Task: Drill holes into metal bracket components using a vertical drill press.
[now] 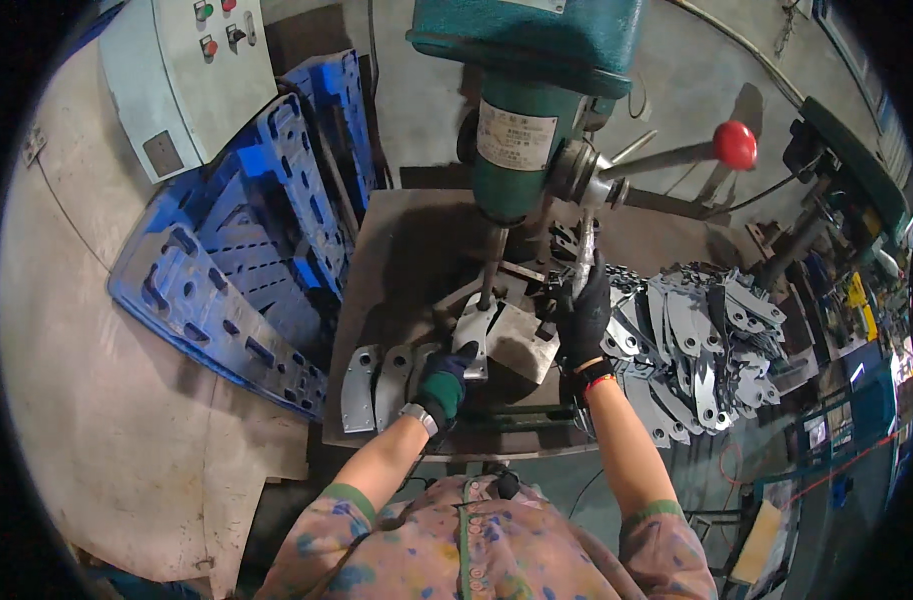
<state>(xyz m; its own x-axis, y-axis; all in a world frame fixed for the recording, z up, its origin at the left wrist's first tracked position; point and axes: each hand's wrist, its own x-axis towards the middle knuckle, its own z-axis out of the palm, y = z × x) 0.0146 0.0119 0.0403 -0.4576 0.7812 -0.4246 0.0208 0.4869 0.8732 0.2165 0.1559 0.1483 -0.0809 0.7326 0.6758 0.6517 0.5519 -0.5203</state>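
My left hand (447,382), in a dark and green glove, closes on the near end of a flat grey metal plate (471,328). The plate lies under the spindle (495,262) of a green drill press (509,190), and the tool's tip meets its far end. A squarish metal block (523,342) sits right beside the plate. In a black glove, my right hand (587,312) is wrapped round a feed lever (586,245) that points down toward me. Another lever with a red knob (735,146) sticks out to the right.
Several similar plates (361,390) lie at the table's left front. A large heap of curved metal plates (689,330) covers the right side. Blue plastic pallets (227,290) lean left of the table (397,230), below a control box (192,80) with buttons.
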